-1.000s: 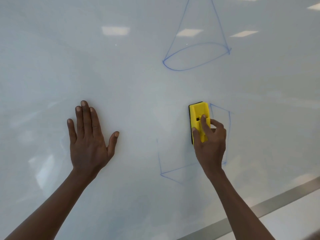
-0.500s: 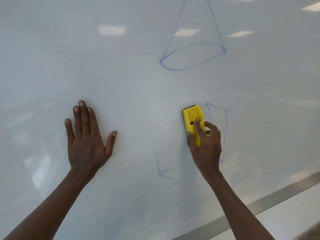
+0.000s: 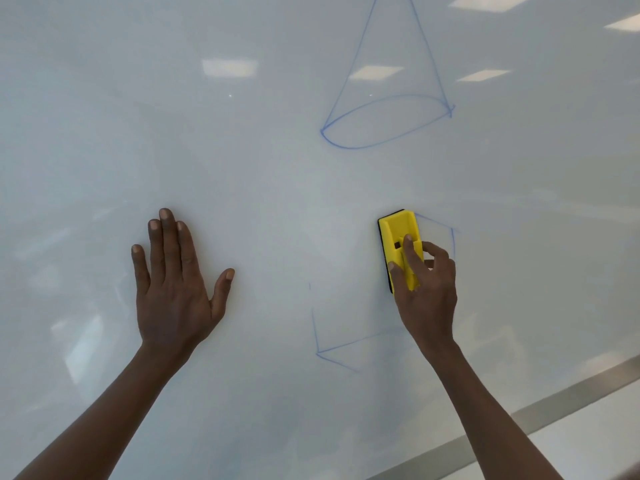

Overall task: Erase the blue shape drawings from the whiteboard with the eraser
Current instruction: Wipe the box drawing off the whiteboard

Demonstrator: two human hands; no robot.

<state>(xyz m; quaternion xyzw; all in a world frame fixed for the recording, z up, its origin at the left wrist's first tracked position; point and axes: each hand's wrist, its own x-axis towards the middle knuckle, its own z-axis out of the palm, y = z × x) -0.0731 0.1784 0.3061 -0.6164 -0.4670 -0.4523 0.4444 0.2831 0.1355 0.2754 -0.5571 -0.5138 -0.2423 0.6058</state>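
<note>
My right hand [image 3: 427,289] grips a yellow eraser [image 3: 398,233] with a black felt side and holds it flat against the whiteboard [image 3: 242,150]. The eraser stands upright over a partly wiped blue box drawing. Of that box, a lower-left corner [image 3: 323,351] and a right edge [image 3: 453,237] are left. Above it, a blue cone drawing [image 3: 384,123] is whole, its tip cut off by the top of the view. My left hand [image 3: 176,282] rests flat on the board with straight, spread fingers, well left of the drawings.
A grey metal frame strip [image 3: 554,403] runs along the board's lower right edge, with a pale surface [image 3: 588,445] beyond it. Ceiling lights reflect in the glossy board.
My right hand slid the eraser left over the box and then back right and slightly up. The box's upper left line has been wiped away. My left hand stayed in place.
</note>
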